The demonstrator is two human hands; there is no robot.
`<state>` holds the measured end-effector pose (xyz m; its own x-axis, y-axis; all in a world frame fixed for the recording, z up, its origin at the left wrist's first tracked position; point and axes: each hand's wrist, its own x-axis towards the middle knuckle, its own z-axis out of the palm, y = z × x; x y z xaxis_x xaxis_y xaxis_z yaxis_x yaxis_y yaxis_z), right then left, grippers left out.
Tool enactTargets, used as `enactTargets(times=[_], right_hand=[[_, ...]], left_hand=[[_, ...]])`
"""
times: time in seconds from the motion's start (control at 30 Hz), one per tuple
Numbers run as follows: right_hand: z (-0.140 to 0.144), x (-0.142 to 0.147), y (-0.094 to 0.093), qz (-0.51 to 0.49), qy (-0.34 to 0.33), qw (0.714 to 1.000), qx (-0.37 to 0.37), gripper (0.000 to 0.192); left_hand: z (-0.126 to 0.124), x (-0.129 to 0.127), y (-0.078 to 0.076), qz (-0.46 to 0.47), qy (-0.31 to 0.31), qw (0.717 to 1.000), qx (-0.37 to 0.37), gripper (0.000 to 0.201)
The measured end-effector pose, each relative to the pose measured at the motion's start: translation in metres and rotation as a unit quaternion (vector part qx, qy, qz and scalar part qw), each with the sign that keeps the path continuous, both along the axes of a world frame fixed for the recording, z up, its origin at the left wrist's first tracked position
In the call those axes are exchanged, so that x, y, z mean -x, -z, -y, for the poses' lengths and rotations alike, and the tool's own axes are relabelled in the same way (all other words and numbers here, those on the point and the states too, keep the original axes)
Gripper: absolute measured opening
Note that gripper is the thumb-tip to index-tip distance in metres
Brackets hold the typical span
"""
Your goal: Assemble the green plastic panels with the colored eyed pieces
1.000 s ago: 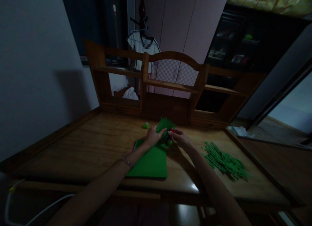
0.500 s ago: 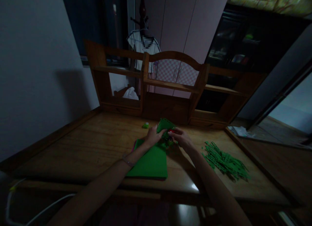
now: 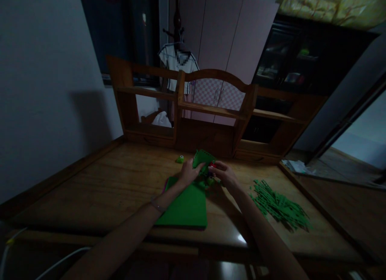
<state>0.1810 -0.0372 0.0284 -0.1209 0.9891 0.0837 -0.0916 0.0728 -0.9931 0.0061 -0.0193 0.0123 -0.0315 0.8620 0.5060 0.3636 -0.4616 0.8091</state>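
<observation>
My left hand (image 3: 188, 172) is closed on a green sheet (image 3: 202, 157), holding it tilted up above the table. The sheet's far edge looks notched. In the fingers of my right hand (image 3: 225, 173) is a small red object (image 3: 212, 165), held against the sheet's right side; its kind is too dark and small to tell. Small green bits (image 3: 210, 181) lie or hang just below the two hands. Under my left wrist is a stack of flat green sheets (image 3: 187, 207), with a thin pinkish edge showing at its left side.
A loose pile of narrow green strips (image 3: 279, 203) lies on the wooden table (image 3: 120, 179) at the right. Behind my hands sits a small green figure with a white eye-like spot (image 3: 180, 159). A wooden shelf unit (image 3: 211, 107) stands along the table's back edge.
The whole view has shifted slightly, so things sit a little lower in the picture. Both hands keep their hold on the sheet and the red object, nearly unmoved.
</observation>
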Motion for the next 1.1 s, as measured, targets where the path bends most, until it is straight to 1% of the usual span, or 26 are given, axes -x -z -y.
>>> enactTargets(times=[0.1,0.3,0.53,0.67,0.8,1.0,1.1], right_hand=[[-0.001,-0.001,0.002,-0.004,0.006,1.0,-0.001,0.042],[-0.003,-0.002,0.003,-0.002,0.012,1.0,-0.012,0.042],[0.003,0.0,-0.004,0.027,0.014,0.999,-0.027,0.042],[0.003,0.002,-0.006,0.024,0.028,0.999,-0.014,0.041],[0.004,0.002,-0.008,0.039,0.035,0.999,0.009,0.041],[0.008,0.0,-0.014,0.054,0.01,0.998,-0.002,0.04],[0.011,0.001,-0.016,0.064,0.018,0.998,-0.005,0.04]], left_hand=[[0.001,0.0,-0.001,0.003,-0.005,1.0,0.004,0.034],[0.001,0.001,-0.002,-0.006,0.005,1.0,-0.003,0.033],[-0.003,0.0,0.002,0.009,-0.004,1.0,0.017,0.035],[-0.003,-0.001,0.003,0.019,0.011,1.0,0.014,0.034],[-0.004,-0.001,0.004,0.026,0.002,1.0,0.006,0.035],[-0.003,-0.001,0.004,0.034,0.009,0.999,0.016,0.036],[-0.002,0.0,0.002,0.031,0.005,0.999,0.017,0.036]])
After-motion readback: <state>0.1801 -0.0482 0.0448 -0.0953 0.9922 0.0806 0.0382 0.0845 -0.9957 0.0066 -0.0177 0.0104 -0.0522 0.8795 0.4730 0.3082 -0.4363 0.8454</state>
